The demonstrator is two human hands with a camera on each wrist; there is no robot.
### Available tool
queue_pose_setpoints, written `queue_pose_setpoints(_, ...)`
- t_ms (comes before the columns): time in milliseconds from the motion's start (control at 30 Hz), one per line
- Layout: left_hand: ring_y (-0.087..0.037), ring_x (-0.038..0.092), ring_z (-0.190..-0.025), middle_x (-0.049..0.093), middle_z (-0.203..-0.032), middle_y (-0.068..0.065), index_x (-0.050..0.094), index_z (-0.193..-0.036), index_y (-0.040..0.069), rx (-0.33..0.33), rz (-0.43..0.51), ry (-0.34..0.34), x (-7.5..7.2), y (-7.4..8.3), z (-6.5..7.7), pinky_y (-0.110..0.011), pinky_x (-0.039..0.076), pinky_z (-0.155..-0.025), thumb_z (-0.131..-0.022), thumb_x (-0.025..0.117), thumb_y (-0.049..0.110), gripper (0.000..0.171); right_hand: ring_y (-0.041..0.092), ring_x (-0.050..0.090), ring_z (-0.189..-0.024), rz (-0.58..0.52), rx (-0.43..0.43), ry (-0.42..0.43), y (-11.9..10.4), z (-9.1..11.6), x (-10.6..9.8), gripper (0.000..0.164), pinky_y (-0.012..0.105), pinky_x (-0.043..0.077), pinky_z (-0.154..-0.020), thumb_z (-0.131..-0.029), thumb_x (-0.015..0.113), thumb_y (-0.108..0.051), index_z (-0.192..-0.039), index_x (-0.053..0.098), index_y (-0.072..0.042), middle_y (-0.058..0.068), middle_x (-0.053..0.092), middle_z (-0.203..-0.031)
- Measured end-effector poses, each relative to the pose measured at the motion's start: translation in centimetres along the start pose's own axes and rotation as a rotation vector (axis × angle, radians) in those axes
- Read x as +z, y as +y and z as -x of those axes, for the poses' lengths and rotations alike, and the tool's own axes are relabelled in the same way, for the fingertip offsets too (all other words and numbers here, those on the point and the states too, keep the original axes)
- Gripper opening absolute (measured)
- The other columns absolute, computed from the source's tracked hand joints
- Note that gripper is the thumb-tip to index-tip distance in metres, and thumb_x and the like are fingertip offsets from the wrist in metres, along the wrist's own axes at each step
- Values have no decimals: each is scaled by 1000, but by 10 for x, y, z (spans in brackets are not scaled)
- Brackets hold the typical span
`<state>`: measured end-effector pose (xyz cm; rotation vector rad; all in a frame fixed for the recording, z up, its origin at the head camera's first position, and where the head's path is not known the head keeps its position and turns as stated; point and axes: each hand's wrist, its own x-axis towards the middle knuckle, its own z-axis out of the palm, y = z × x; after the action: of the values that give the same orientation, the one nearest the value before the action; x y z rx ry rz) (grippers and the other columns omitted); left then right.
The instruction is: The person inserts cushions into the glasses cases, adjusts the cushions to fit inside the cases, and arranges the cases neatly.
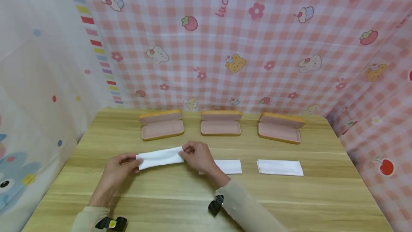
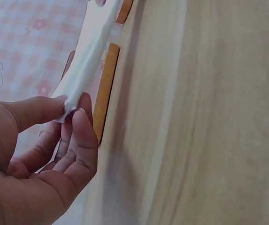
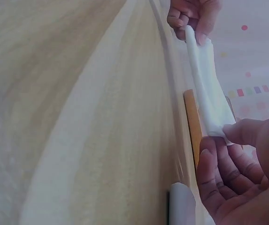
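A folded white cloth (image 1: pixel 161 157) is stretched as a flat strip between both hands, raised off the wooden table. My left hand (image 1: pixel 119 169) pinches its left end, thumb on top and fingers beneath, as the left wrist view shows close up. At the other end my right hand (image 1: pixel 200 157) pinches the cloth (image 3: pixel 209 89) between thumb and fingers. Under the right wrist lies a second folded white cloth (image 1: pixel 229 167), partly hidden by that hand. A third folded white cloth (image 1: pixel 280 167) lies flat farther right.
Along the back of the table (image 1: pixel 180 207) stand three open eyeglass cases with pink lining: a left case (image 1: pixel 163 129), a middle case (image 1: pixel 220 127) and a right case (image 1: pixel 279 132). A pink checked curtain (image 1: pixel 212 46) hangs right behind them.
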<state>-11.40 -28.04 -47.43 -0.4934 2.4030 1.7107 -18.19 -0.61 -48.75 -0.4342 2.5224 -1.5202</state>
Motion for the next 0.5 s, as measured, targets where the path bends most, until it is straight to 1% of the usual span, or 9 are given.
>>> queue_pose_setpoints(167,-7,68,-79,71,-92,7,61,-129,-8,5,17,-6,0,5,-6,-22,59,-75,-97,72,21,44,4,62,-68,-2,-11,11,-1,-6,-3,12,19,52,-62,-93,76,-20,-95,75,-8,5,76,-85)
queue_pose_setpoints(333,-6,67,-80,71,-91,8,60,-129,-9,21,41,-12,0,7,-12,-22,60,-75,-97,72,20,44,4,62,-69,10,4,22,-2,-13,-5,13,19,52,-63,-94,75,-22,-95,75,-9,3,76,-86)
queue_pose_setpoints(500,-6,66,-77,70,-88,10,60,-127,-11,41,61,-12,0,12,-20,-22,60,-74,-97,71,15,42,6,62,-69,-9,18,16,-2,-21,-10,14,20,52,-62,-94,75,-23,-96,74,-9,4,75,-87)
